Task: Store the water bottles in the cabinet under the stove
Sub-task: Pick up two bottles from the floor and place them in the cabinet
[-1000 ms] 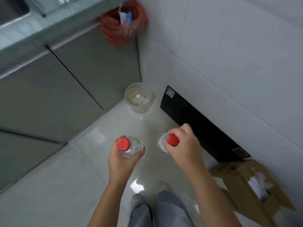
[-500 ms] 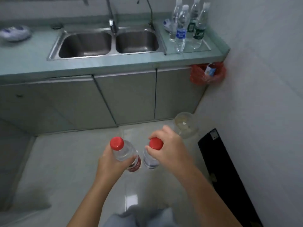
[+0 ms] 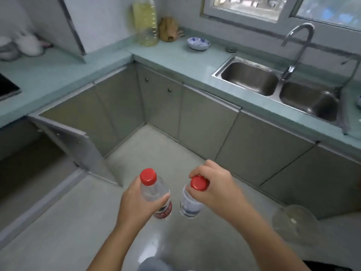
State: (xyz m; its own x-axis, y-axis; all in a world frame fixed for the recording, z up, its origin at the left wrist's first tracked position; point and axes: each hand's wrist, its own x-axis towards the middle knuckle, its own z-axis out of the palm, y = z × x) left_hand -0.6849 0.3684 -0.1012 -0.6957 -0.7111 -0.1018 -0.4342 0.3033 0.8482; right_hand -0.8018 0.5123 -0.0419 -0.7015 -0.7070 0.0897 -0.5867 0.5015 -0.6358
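I carry two clear water bottles with red caps over the floor. My left hand (image 3: 136, 206) grips the body of the left water bottle (image 3: 154, 192), which has a red label. My right hand (image 3: 214, 186) holds the right water bottle (image 3: 189, 204) by its neck and cap, so it hangs down. At the far left the stove (image 3: 7, 87) sits on the green counter. Below it a cabinet (image 3: 29, 163) stands dark and open, its door (image 3: 78, 151) swung out towards me.
A double steel sink (image 3: 277, 89) with a tap (image 3: 295, 47) is at the right. A big bottle of yellow liquid (image 3: 145, 22) and a blue bowl (image 3: 198, 43) stand on the counter. A clear plastic tub (image 3: 295, 223) sits on the floor at the lower right.
The view has swung left from the corner wall and sink to the stove side with the open cabinet. Both hands keep hold of their bottles.
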